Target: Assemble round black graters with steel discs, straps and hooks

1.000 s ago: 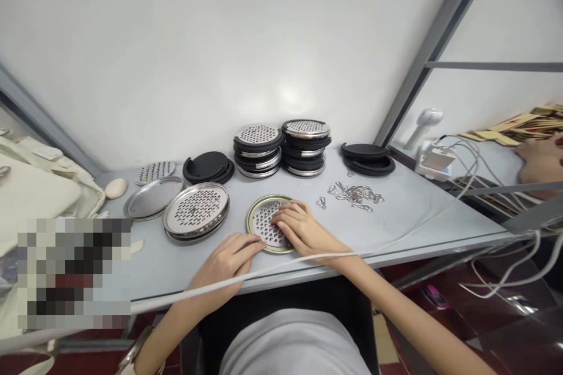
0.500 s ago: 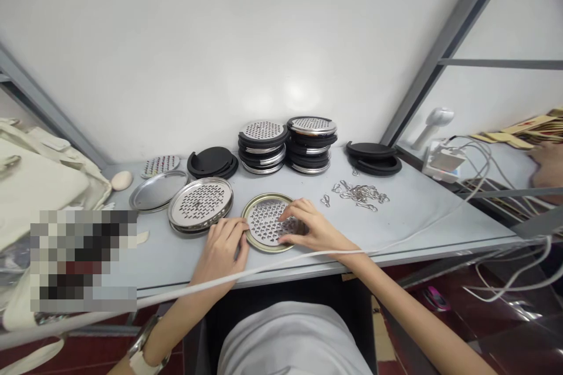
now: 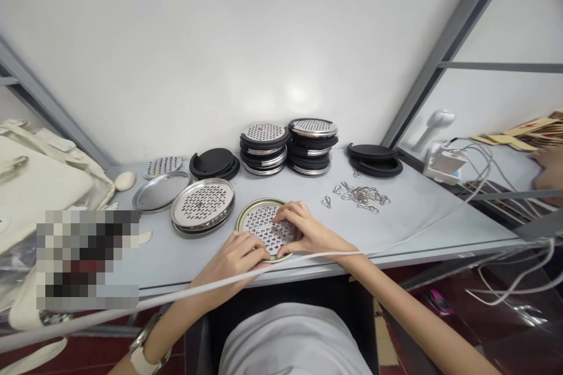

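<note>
In front of me a round metal grater plate (image 3: 266, 227) with a gold-coloured rim lies on the table, its near edge tipped slightly towards me. My left hand (image 3: 240, 261) presses curled fingers on the near rim. From the right side, my right hand (image 3: 303, 229) grips the plate, thumb at the near rim and fingers bent over the holes. Left of it rests a stack of round silver graters (image 3: 203, 206), with a plain metal disc (image 3: 160, 191) behind. A loose perforated plate (image 3: 163, 166) with coloured specks lies at the back left.
Two stacks of graters with black rims (image 3: 264, 147) stand against the wall. Black round holders (image 3: 213, 163) sit left of them, more black holders (image 3: 373, 159) to the right. Several small metal clips (image 3: 361, 194) are scattered at right. A white cable (image 3: 197, 289) crosses before my arms. Another person's hand (image 3: 549, 167) shows far right.
My left hand has slid right along the near rim of the grater plate. The plate has shifted slightly left and towards me, while my right hand keeps its grip.
</note>
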Tool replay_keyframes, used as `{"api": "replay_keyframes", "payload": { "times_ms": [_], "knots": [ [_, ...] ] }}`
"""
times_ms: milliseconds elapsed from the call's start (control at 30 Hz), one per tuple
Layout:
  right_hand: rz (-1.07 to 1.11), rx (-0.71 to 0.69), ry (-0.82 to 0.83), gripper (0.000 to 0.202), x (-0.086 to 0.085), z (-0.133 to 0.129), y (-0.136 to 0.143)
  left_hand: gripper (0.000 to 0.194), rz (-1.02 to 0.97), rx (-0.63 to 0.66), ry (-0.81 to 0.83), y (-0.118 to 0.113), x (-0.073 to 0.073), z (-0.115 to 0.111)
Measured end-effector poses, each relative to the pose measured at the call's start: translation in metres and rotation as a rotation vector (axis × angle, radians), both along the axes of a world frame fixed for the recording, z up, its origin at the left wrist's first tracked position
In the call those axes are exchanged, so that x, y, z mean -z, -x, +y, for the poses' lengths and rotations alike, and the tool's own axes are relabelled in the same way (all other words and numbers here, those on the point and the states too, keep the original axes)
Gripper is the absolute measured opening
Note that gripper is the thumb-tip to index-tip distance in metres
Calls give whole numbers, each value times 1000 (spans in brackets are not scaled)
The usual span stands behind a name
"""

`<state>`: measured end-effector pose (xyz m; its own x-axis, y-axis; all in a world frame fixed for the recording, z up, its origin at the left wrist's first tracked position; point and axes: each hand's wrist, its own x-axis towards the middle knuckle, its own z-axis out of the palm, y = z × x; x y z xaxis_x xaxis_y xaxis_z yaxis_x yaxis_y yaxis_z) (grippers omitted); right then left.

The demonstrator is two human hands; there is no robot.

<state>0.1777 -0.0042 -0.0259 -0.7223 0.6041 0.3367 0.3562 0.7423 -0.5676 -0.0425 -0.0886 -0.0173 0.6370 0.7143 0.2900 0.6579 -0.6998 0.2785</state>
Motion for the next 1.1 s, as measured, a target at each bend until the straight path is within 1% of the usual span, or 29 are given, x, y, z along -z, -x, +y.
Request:
{"api": "replay_keyframes", "payload": {
  "times_ms": [133,333,400,600,767,900,1100],
  "knots": [
    [-20,-28,18,52,-4,-2,4,21,-12,20,-15,1,1,1],
    [-22,-31,-13,42,-4,-7,6,26,-18,-23,-80,6,7,0],
    [-23,-26,-15,40,-4,-9,5,27,-6,-12,-73,7,6,0],
    [24,-12,1,38,-5,-12,5,24,25,16,-61,4,3,1],
    [44,14,-38,34,-6,-15,5,26,26,23,-106,5,5,1],
    [57,34,-65,34,-5,-15,6,28,-15,22,-124,6,7,1],
    [56,52,-94,32,-2,-14,7,26,-37,-16,-75,1,3,1]
  ]
}}
